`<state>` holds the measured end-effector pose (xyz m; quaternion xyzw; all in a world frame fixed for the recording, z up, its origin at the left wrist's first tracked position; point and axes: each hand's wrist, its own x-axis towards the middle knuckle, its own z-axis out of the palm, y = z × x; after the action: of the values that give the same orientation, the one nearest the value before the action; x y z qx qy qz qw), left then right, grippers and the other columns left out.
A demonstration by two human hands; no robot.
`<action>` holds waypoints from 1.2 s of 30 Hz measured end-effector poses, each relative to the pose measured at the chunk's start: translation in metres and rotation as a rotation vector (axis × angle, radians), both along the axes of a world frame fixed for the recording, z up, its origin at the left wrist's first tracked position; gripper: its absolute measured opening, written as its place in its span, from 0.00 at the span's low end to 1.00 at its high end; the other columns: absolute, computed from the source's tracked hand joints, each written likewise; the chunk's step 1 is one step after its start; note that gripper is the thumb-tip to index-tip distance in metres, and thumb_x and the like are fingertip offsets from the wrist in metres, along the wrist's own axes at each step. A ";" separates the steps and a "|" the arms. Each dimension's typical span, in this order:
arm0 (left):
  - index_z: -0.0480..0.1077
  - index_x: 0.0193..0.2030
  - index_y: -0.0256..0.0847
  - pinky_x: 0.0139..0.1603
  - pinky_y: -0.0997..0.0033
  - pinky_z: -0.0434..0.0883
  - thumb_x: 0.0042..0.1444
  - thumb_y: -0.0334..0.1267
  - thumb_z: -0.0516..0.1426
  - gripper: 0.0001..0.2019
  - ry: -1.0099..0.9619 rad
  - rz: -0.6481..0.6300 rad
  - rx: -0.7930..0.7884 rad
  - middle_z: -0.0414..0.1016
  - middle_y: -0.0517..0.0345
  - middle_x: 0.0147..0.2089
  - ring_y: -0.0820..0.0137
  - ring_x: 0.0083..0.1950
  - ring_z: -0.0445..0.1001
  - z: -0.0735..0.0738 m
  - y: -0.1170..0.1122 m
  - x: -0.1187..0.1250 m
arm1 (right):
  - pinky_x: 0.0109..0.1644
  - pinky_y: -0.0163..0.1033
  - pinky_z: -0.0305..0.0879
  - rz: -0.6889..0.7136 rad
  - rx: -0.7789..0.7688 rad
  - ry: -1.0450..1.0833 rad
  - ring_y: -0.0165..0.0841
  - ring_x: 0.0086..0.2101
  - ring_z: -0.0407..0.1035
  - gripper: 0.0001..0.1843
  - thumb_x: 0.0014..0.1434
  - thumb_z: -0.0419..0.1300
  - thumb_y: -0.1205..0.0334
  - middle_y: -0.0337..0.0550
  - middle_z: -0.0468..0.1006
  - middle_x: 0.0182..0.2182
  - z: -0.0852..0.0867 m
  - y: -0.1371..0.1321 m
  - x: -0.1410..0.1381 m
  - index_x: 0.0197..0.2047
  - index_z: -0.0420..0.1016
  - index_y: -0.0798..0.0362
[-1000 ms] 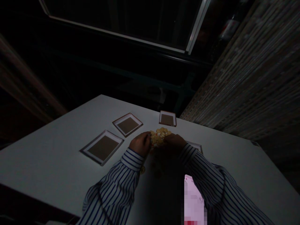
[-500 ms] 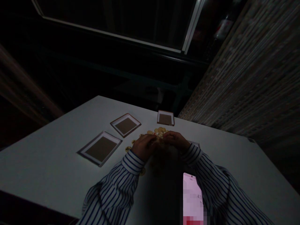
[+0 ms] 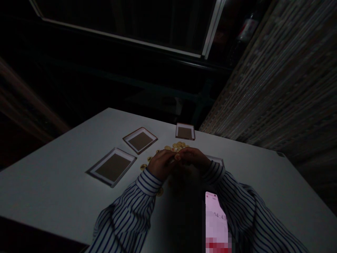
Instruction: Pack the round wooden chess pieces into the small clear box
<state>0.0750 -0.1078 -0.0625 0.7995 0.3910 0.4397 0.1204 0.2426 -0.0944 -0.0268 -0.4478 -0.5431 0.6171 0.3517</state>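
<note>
My left hand [image 3: 162, 163] and my right hand [image 3: 194, 156] meet over a pile of round wooden Chinese chess pieces [image 3: 179, 144]. A chess piece [image 3: 177, 157] with a red character shows between the fingertips of both hands. The fingers of each hand are drawn together around it. Loose chess pieces lie just left of my left hand, among them one with a dark character [image 3: 143, 167]. Another piece [image 3: 159, 192] lies near my left cuff. Shadow beneath my hands hides most of what lies there.
Shallow trays with brown bottoms stand on the white table [image 3: 65, 182]: a left tray [image 3: 112, 166], a middle tray [image 3: 140, 140], a far tray [image 3: 185, 131]. Another tray [image 3: 217, 160] is partly behind my right wrist. A lit phone [image 3: 216, 218] lies by my right forearm. A string curtain [image 3: 276, 88] hangs at right.
My hands have come closer together, and the red-marked chess piece now shows between their fingertips. The view has shifted slightly; the trays and phone stay in place.
</note>
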 end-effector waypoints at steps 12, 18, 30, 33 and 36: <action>0.69 0.41 0.39 0.41 0.70 0.69 0.49 0.40 0.55 0.13 -0.075 -0.001 -0.150 0.73 0.52 0.38 0.70 0.39 0.71 0.003 -0.002 0.000 | 0.30 0.33 0.64 -0.011 0.134 -0.028 0.28 0.27 0.68 0.17 0.39 0.64 0.55 0.38 0.74 0.25 -0.004 -0.002 0.003 0.32 0.71 0.56; 0.71 0.40 0.35 0.34 0.71 0.71 0.45 0.41 0.57 0.15 -0.353 -0.013 -0.441 0.75 0.53 0.35 0.71 0.33 0.72 0.005 -0.002 0.004 | 0.42 0.38 0.64 0.023 0.418 -0.212 0.32 0.37 0.69 0.18 0.47 0.59 0.55 0.42 0.75 0.36 -0.009 -0.004 0.006 0.40 0.71 0.54; 0.71 0.41 0.36 0.41 0.65 0.72 0.45 0.42 0.58 0.17 -0.381 -0.105 -0.560 0.76 0.52 0.39 0.67 0.39 0.74 0.000 -0.001 0.005 | 0.43 0.36 0.59 0.208 0.904 -0.890 0.32 0.40 0.67 0.17 0.52 0.55 0.55 0.45 0.75 0.40 -0.001 -0.003 0.018 0.44 0.69 0.53; 0.70 0.43 0.36 0.40 0.66 0.72 0.45 0.43 0.57 0.18 -0.345 -0.063 -0.521 0.76 0.52 0.38 0.68 0.37 0.74 -0.005 0.003 0.003 | 0.41 0.36 0.58 0.221 0.862 -1.057 0.33 0.39 0.67 0.18 0.52 0.55 0.54 0.45 0.75 0.39 -0.004 -0.001 0.033 0.45 0.69 0.52; 0.70 0.42 0.37 0.39 0.67 0.72 0.47 0.43 0.55 0.17 -0.288 0.034 -0.442 0.76 0.53 0.36 0.69 0.36 0.74 -0.007 0.007 -0.002 | 0.42 0.37 0.57 0.248 0.785 -1.213 0.33 0.39 0.67 0.18 0.52 0.54 0.55 0.44 0.75 0.40 -0.008 0.001 0.051 0.46 0.69 0.51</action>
<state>0.0728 -0.1003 -0.0698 0.6763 0.4698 0.4549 0.3391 0.2938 -0.0932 -0.0351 -0.4870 -0.8701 0.0557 0.0512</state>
